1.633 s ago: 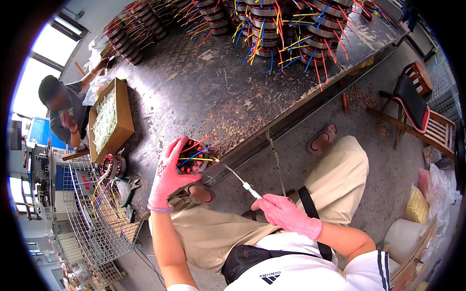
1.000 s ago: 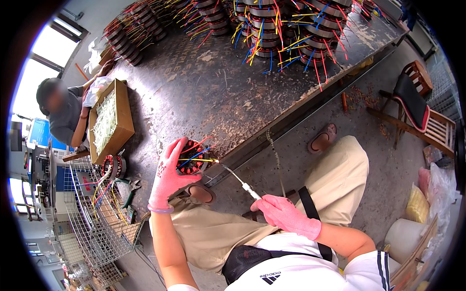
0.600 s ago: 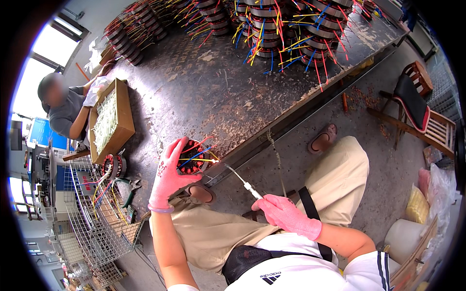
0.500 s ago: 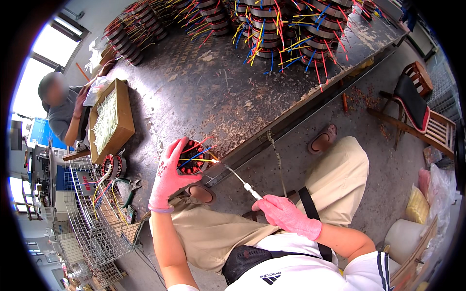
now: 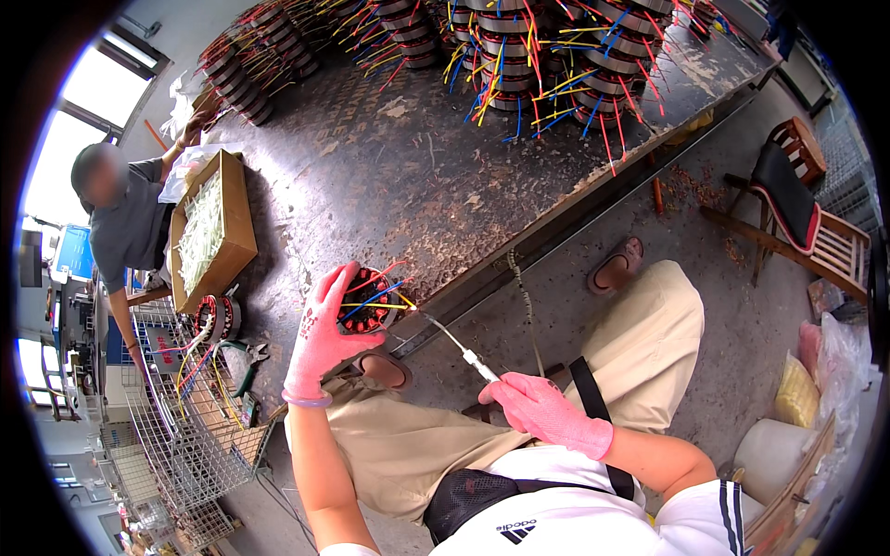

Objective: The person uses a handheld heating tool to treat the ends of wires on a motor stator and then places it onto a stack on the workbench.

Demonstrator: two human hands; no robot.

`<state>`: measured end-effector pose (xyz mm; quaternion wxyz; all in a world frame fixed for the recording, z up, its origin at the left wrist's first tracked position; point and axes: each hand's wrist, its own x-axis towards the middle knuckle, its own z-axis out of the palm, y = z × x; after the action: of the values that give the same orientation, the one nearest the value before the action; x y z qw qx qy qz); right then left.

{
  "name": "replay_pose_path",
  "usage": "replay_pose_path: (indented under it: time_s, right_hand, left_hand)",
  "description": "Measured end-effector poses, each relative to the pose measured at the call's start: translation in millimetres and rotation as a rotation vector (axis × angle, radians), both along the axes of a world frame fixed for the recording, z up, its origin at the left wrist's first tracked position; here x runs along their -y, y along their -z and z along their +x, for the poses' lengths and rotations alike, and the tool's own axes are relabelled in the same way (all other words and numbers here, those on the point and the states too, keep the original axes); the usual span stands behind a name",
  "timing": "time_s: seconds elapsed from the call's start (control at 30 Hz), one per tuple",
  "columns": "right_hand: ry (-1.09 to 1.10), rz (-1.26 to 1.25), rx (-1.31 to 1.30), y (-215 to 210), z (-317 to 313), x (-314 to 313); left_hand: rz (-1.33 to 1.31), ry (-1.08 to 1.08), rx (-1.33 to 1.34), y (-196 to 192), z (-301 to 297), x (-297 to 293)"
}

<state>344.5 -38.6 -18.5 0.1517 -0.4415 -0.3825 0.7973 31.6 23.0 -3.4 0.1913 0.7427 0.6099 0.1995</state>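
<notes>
My left hand (image 5: 320,338), in a pink glove, grips a round motor stator (image 5: 367,301) with copper windings and red, blue and yellow wires at the near edge of the dark metal table (image 5: 389,176). In a pink glove too, my right hand (image 5: 542,410) holds a thin white tool with a long needle-like tip (image 5: 456,345). The tip reaches up-left to the stator's right side. I sit with my knees under the table edge.
Stacks of wired stators (image 5: 547,51) fill the table's far side. A cardboard box of white strips (image 5: 209,232) lies at the left, beside another person (image 5: 120,222) working there. A wire basket (image 5: 181,417) stands lower left, a wooden chair (image 5: 802,199) at the right.
My hands have stayed in the same place on the stator and the tool. The person at the left has shifted slightly and reaches toward the far stacks.
</notes>
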Motion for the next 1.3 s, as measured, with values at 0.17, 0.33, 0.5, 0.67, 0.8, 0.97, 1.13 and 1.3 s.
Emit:
replay_pose_path:
  time_s: [0.17,0.33,0.5,0.67,0.8,0.97,1.13,1.3]
  right_hand:
    - [0.022,-0.024,-0.001,-1.1,0.6,0.1]
    - [0.037,-0.029,0.014,4.2,3.5,0.7]
    - [0.040,0.059,0.004,5.0,6.1,-1.0]
    - [0.035,0.028,-0.003,0.2,1.3,-5.0]
    - [0.012,0.023,0.022,-5.6,-2.1,-9.4]
    - [0.011,0.033,0.029,-5.0,-5.0,-12.7]
    - [0.018,0.048,0.012,-3.3,-6.8,-10.6]
    - [0.007,0.029,-0.010,2.1,-6.8,-9.7]
  left_hand:
    - [-0.001,-0.007,0.023,-2.8,2.7,0.5]
    - [-0.027,0.011,0.009,-3.8,-1.0,0.1]
    - [0.008,0.038,-0.141,-9.0,-0.3,1.3]
    - [0.051,0.028,-0.166,-6.3,-4.8,1.0]
    - [0.078,0.034,-0.148,-7.4,-3.6,0.6]
    - [0.089,0.025,-0.193,-7.5,-3.8,-0.3]
    - [0.130,0.058,-0.151,-7.0,-8.3,-0.8]
    - [0.118,0.078,-0.113,-8.0,-9.7,-2.2]
